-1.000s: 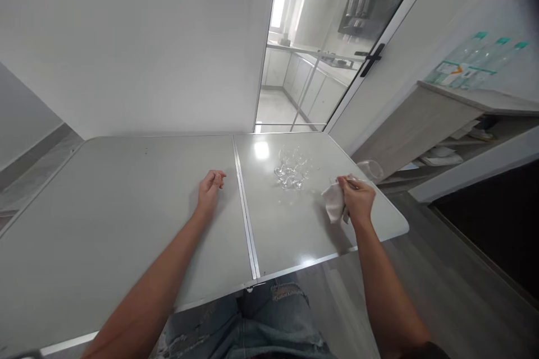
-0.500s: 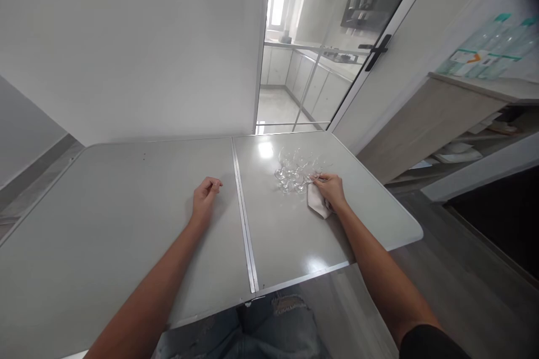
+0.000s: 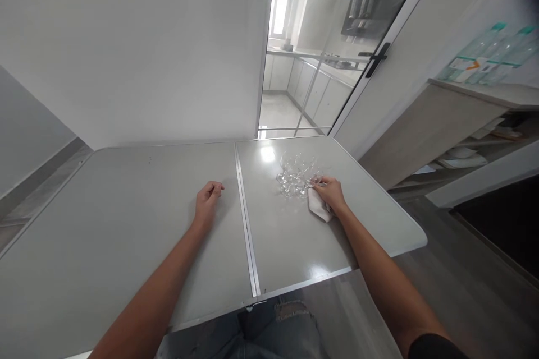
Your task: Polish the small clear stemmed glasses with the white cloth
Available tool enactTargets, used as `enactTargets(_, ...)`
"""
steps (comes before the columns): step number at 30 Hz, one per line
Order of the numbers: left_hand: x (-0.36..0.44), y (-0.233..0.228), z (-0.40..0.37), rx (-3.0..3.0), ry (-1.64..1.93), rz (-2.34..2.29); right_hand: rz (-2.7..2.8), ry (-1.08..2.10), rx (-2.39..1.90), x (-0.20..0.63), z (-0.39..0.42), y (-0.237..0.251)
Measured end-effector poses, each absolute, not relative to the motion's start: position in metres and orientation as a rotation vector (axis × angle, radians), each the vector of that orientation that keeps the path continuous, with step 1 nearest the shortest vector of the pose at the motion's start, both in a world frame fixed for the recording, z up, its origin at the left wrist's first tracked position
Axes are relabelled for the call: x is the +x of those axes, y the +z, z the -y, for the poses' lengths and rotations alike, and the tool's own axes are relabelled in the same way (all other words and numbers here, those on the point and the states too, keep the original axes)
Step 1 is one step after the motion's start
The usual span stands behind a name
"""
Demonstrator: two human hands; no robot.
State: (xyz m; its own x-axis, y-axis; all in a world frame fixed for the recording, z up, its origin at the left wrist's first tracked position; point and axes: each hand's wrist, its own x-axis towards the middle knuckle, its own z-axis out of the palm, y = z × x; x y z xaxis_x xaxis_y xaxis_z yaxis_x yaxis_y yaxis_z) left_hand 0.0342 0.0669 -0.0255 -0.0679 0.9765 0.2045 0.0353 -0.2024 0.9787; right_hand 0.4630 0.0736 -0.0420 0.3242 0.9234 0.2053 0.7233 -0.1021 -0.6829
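A cluster of clear stemmed glasses (image 3: 295, 176) stands close together on the right half of the pale folding table (image 3: 138, 224). At its right edge is my right hand (image 3: 330, 193), fingers pinched together with a whitish cloth (image 3: 318, 206) hanging beneath them. Those fingertips also meet the nearest glass; whether they grip it I cannot tell. My left hand (image 3: 208, 197) rests left of the table's centre seam, its fingers curled closed and no object visible in them.
A metal seam (image 3: 246, 224) divides the tabletop. Behind the table are a white wall (image 3: 168, 56) and a glass door with a black handle (image 3: 376, 60). To the right, plastic bottles (image 3: 480, 59) stand on a wooden shelf unit (image 3: 421, 118).
The camera view has shifted slightly, moving the whole scene a little down and right. Both hands keep nearly the same place, and the cloth stays under my right hand.
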Motion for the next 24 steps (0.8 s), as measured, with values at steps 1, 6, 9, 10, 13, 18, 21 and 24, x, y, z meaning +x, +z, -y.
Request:
enactTargets(1, 0.034, -0.026, -0.067, 1.336, 1.396, -1.176, 1.458, 0.355, -1.875, 0.462, -0.073, -0.041)
enactTargets(6, 0.034, -0.026, -0.068, 1.321, 1.389, -1.152, 1.487, 0.332, -1.874, 0.462, -0.071, -0.035)
enactTargets(9, 0.035, -0.027, -0.07, 1.332, 1.387, -1.158, 1.457, 0.293, -1.959, 0.469, -0.06, -0.03)
enactTargets(10, 0.036, -0.027, -0.07, 1.329, 1.385, -1.157, 1.452, 0.282, -1.991, 0.471, -0.052, -0.028)
enactTargets(13, 0.039, -0.027, -0.069, 1.235, 1.398, -1.12, 1.43, 0.151, -2.115, 0.47, -0.02, -0.02)
enactTargets(18, 0.043, -0.028, -0.068, 1.066, 1.334, -1.038, 1.395, 0.138, -1.886, 0.409, 0.029, 0.006)
enactTargets(21, 0.045, -0.027, -0.067, 1.048, 1.272, -0.949, 1.497, 0.635, -1.612, 0.336, 0.022, 0.019)
enactTargets(24, 0.046, -0.027, -0.069, 0.98, 1.222, -0.732, 1.402, 1.144, -1.291, 0.258, -0.016, 0.017)
